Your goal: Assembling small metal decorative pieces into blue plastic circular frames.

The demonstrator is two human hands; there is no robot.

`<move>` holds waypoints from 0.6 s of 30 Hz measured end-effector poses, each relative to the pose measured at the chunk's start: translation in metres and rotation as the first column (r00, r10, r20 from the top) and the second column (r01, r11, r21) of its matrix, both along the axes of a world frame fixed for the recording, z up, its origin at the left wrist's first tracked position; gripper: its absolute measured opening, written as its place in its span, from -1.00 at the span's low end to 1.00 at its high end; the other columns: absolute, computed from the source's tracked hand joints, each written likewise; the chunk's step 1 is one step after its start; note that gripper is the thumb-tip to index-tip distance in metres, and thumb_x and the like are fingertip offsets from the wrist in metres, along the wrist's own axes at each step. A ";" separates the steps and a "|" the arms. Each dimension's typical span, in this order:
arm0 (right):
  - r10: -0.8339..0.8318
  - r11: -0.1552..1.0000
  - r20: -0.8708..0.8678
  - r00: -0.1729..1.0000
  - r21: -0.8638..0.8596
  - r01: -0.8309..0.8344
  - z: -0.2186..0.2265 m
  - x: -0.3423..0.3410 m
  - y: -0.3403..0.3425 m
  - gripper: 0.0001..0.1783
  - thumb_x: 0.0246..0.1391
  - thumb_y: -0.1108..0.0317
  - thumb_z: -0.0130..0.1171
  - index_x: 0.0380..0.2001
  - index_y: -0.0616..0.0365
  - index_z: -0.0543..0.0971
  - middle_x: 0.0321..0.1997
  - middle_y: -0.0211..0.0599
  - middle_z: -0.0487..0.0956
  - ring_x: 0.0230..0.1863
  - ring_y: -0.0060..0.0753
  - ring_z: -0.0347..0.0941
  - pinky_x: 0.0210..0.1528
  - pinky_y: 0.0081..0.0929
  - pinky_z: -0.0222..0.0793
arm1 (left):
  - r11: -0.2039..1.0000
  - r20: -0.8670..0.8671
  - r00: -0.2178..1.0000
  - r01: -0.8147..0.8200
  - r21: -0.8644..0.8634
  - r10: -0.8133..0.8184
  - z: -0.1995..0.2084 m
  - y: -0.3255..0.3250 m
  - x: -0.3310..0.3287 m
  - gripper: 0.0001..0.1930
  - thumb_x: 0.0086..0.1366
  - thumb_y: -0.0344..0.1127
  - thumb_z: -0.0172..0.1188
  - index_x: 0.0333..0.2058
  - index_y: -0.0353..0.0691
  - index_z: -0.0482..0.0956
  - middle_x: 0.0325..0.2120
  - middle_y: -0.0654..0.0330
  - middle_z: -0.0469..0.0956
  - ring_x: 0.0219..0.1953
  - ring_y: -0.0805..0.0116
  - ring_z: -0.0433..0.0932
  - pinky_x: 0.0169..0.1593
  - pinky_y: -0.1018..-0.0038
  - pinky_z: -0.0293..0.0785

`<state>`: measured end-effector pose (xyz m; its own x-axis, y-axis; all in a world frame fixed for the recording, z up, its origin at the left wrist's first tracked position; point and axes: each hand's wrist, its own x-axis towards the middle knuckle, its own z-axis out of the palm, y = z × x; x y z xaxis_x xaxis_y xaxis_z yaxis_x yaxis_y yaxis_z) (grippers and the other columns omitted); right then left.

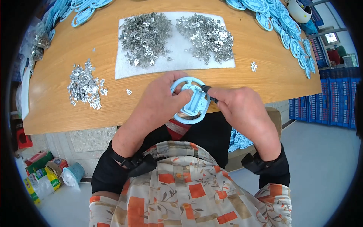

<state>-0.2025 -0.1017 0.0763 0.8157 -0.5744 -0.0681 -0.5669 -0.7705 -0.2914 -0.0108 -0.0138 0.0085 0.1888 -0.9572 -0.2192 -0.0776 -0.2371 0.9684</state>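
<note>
A light blue plastic ring-shaped part [196, 104], with a boxy compartment in its middle, is gripped by my left hand [157, 100] at its left side, the thumb lying over the frame. My right hand [242, 109] pinches a small black-handled tool [210, 94] whose end meets the upper right of the ring. What the tool's tip does there is hidden. Both hands are just past the near edge of the wooden table [170, 83]. Beyond them, small silvery metal clips lie in two heaps [145, 38] on a white foam sheet [124, 72].
A looser pile of metal pieces [86, 85] lies at left; a few stray ones [253, 66] lie right. More blue rings [287, 34] are heaped at the far right and far left [83, 17], with others [239, 140] on a seat below. Blue crates [329, 100] stand at right.
</note>
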 end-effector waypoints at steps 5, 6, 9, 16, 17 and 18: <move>-0.056 0.997 -0.144 0.988 -0.066 0.047 0.003 0.004 0.013 -0.70 -0.02 0.49 0.19 -0.16 -0.01 0.63 -0.48 -0.09 0.60 -0.42 0.01 0.55 -0.41 -0.18 0.46 | 0.999 0.005 1.000 0.025 0.033 -0.025 0.000 0.000 0.001 -0.59 0.25 -0.33 0.22 0.03 -0.41 0.45 -0.18 0.15 0.60 -0.15 0.50 0.54 -0.02 0.50 0.49; -0.057 0.995 -0.172 0.983 -0.089 0.042 0.003 0.004 0.015 -0.69 -0.02 0.50 0.19 -0.15 -0.01 0.62 -0.49 -0.09 0.60 -0.42 0.01 0.55 -0.41 -0.18 0.46 | 1.000 -0.029 0.999 0.018 0.014 -0.018 -0.003 0.000 0.002 -0.58 0.25 -0.33 0.22 0.03 -0.42 0.44 -0.18 0.14 0.60 -0.15 0.49 0.55 -0.02 0.51 0.49; 0.012 0.994 -0.101 0.995 -0.106 -0.022 0.003 -0.004 0.014 -0.70 -0.02 0.52 0.19 -0.16 0.04 0.59 -0.52 -0.05 0.56 -0.45 -0.03 0.55 -0.41 -0.29 0.46 | 0.998 -0.030 0.999 0.041 0.053 -0.039 -0.001 0.002 0.005 -0.57 0.26 -0.34 0.22 0.05 -0.42 0.41 -0.16 0.14 0.58 -0.14 0.49 0.54 -0.02 0.50 0.49; -0.623 0.611 0.477 0.620 0.792 0.005 -0.048 -0.027 0.022 -0.72 0.26 0.46 0.00 0.01 0.30 0.44 -0.18 -0.44 0.56 -0.17 -0.69 0.45 -0.13 -0.61 0.37 | 0.999 -0.462 0.886 0.042 -0.013 -0.043 0.017 0.011 -0.007 -0.58 0.29 -0.37 0.21 0.08 -0.35 0.36 -0.17 0.19 0.55 -0.21 0.55 0.54 -0.18 0.56 0.52; -0.621 0.612 0.480 0.620 0.791 -0.001 -0.047 -0.027 0.024 -0.72 0.26 0.46 0.00 0.01 0.30 0.44 -0.18 -0.44 0.56 -0.17 -0.69 0.45 -0.13 -0.61 0.37 | 0.999 -0.457 0.888 0.039 -0.014 -0.041 0.021 0.014 -0.010 -0.58 0.29 -0.37 0.21 0.08 -0.35 0.36 -0.17 0.19 0.55 -0.21 0.55 0.54 -0.18 0.56 0.52; -0.658 0.504 0.414 0.629 0.863 -0.040 -0.045 -0.027 0.026 -0.72 0.24 0.48 -0.01 0.01 0.31 0.43 -0.16 -0.41 0.57 -0.16 -0.68 0.45 -0.10 -0.62 0.37 | 0.998 -0.474 0.879 0.058 0.016 -0.043 0.025 0.017 -0.013 -0.56 0.29 -0.38 0.20 0.11 -0.35 0.35 -0.11 0.17 0.54 -0.15 0.51 0.54 -0.09 0.55 0.50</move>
